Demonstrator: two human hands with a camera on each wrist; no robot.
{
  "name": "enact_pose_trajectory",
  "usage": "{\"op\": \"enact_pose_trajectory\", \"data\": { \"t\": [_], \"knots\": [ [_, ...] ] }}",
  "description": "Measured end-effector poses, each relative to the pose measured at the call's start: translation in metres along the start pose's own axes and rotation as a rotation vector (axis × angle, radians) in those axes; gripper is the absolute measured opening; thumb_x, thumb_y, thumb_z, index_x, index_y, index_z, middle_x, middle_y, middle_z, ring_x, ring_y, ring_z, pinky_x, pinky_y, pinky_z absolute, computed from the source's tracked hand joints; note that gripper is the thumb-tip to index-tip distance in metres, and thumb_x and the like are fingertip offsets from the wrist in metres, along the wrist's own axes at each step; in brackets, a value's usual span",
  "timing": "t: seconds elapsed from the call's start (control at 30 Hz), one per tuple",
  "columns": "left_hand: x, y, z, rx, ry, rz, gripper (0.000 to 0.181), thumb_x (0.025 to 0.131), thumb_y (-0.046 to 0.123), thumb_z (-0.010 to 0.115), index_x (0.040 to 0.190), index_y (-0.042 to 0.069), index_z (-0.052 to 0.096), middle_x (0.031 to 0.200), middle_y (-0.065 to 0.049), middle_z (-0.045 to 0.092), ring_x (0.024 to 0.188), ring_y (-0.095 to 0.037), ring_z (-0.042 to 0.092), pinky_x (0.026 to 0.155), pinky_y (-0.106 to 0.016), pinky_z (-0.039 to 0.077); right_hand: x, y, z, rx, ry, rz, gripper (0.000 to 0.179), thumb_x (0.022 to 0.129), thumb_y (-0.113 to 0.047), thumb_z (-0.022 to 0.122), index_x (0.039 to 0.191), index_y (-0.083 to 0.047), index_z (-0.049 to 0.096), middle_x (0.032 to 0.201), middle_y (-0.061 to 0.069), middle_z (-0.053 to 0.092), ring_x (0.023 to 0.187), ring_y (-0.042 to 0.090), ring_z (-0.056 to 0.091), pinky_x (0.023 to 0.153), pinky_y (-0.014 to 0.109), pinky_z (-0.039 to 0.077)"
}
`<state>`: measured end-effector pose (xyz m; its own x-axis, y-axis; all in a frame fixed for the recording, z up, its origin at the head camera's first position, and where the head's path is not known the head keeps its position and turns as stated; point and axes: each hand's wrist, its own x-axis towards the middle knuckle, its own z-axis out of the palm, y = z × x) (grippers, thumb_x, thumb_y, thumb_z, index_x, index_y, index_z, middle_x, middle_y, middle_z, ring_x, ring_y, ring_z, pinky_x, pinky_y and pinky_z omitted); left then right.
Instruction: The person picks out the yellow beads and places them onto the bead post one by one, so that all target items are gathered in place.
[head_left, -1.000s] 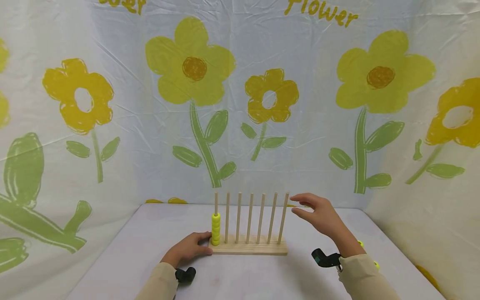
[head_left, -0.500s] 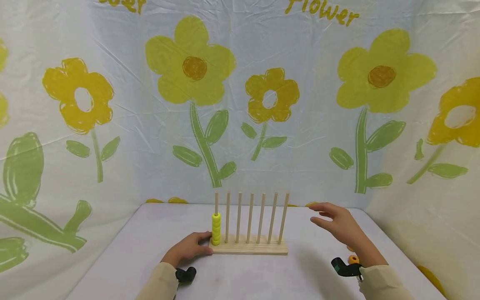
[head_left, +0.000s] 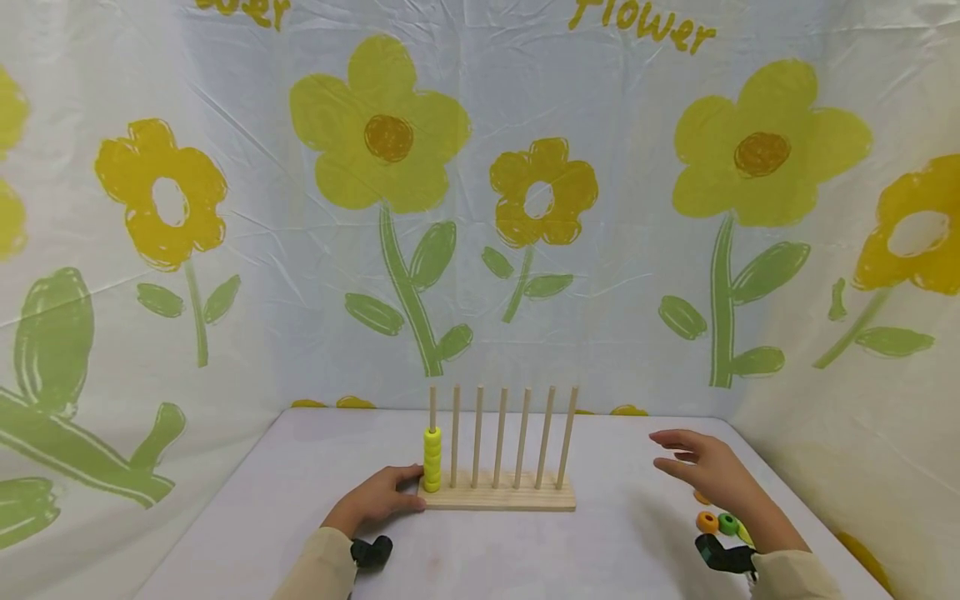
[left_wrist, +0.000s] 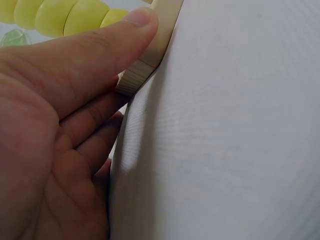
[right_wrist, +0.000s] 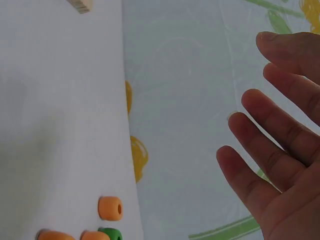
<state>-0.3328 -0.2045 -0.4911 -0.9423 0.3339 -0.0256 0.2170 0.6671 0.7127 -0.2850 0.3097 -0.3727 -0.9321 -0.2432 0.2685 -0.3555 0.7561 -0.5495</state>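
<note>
A wooden bead rack with several upright pegs stands on the table. Yellow beads are stacked on its leftmost peg; the other pegs are bare. My left hand grips the rack's left end, and its thumb presses on the wooden base in the left wrist view. Off to the rack's right, my right hand is raised above the table with nothing in its loosely bent fingers. Loose beads lie beneath that forearm: an orange bead, a green bead and others partly hidden by the arm.
A white table carries everything. Behind it and at both sides hangs a flower-printed cloth. The right wrist view shows more orange beads near the table's edge, and a corner of the rack at the top.
My right hand has moved from beside the rightmost peg to the right and down, its fingers still empty. Loose orange and green beads have come into sight. The left hand has stayed on the rack.
</note>
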Motion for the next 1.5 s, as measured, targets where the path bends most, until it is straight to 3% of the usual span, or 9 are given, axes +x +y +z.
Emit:
{"op": "enact_pose_trajectory", "data": {
  "t": [0.1, 0.37, 0.67, 1.03, 1.5],
  "knots": [
    [0.000, 0.000, 0.000, 0.009, 0.000, 0.002, 0.073, 0.080, 0.041, 0.076, 0.141, 0.010, 0.051, 0.147, -0.015, 0.047, 0.139, -0.043, 0.036, 0.111, -0.064, 0.027, -0.003, 0.009, -0.002, 0.014, -0.040, 0.030, 0.049, 0.087, -0.034, 0.072, 0.126, -0.007, 0.062, 0.127, 0.015, 0.063, 0.112, 0.034, 0.063, 0.087, 0.036, 0.057],
    [0.001, 0.000, -0.001, 0.020, -0.004, -0.009, 0.074, 0.080, 0.045, 0.075, 0.141, 0.012, 0.051, 0.147, -0.014, 0.048, 0.140, -0.042, 0.036, 0.112, -0.063, 0.028, -0.010, 0.031, -0.004, 0.015, -0.110, 0.142, 0.053, 0.087, -0.036, 0.071, 0.128, -0.005, 0.060, 0.129, 0.020, 0.060, 0.116, 0.042, 0.057, 0.086, 0.045, 0.057],
    [-0.001, 0.007, -0.003, 0.016, 0.000, -0.015, 0.071, 0.081, 0.042, 0.075, 0.141, 0.014, 0.051, 0.147, -0.013, 0.049, 0.139, -0.041, 0.037, 0.112, -0.063, 0.028, -0.021, 0.061, -0.007, -0.073, -0.166, 0.246, 0.058, 0.085, -0.042, 0.071, 0.129, -0.004, 0.060, 0.129, 0.024, 0.059, 0.115, 0.043, 0.056, 0.087, 0.052, 0.054],
    [0.000, 0.003, -0.003, 0.007, 0.018, -0.038, 0.076, 0.077, 0.045, 0.079, 0.141, 0.016, 0.051, 0.148, -0.013, 0.047, 0.140, -0.042, 0.035, 0.112, -0.064, 0.027, -0.031, 0.090, -0.011, -0.155, -0.197, 0.266, 0.053, 0.085, -0.032, 0.072, 0.125, 0.001, 0.062, 0.124, 0.028, 0.061, 0.112, 0.048, 0.056, 0.086, 0.056, 0.052],
    [0.000, 0.004, 0.000, 0.009, -0.001, -0.074, 0.080, 0.074, 0.046, 0.081, 0.142, 0.014, 0.051, 0.148, -0.013, 0.047, 0.140, -0.043, 0.035, 0.111, -0.064, 0.027, -0.043, 0.117, -0.007, -0.163, -0.249, 0.385, 0.047, 0.083, -0.024, 0.071, 0.121, 0.003, 0.063, 0.118, 0.029, 0.062, 0.103, 0.043, 0.060, 0.081, 0.053, 0.054]
  ]
}}
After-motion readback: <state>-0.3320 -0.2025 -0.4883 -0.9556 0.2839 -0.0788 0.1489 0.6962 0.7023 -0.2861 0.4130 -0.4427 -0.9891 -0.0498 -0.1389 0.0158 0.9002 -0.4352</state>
